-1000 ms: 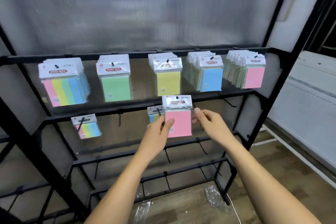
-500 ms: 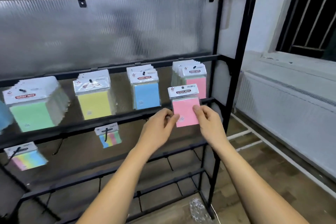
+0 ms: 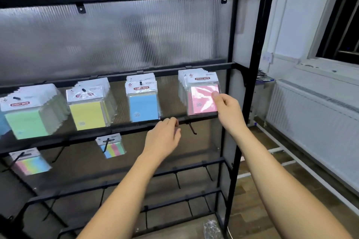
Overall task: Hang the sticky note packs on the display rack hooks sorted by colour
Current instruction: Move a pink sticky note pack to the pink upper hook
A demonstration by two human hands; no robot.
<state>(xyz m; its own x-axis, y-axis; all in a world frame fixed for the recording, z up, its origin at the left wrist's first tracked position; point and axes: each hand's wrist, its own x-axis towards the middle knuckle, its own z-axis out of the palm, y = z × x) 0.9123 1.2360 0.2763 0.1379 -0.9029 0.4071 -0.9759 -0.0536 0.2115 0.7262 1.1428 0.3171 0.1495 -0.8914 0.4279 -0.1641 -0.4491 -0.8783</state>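
Pinching the pink pack at right of centre, the right hand is holding it against the pink stack; the left hand is hanging loosely curled, empty, lower left of it.

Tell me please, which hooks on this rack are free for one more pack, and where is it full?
Free: the bare hook under the pink packs, beside the left hand, and the bare hooks on the lower bars. Crowded: the top row, thick with green, yellow, blue and pink stacks.
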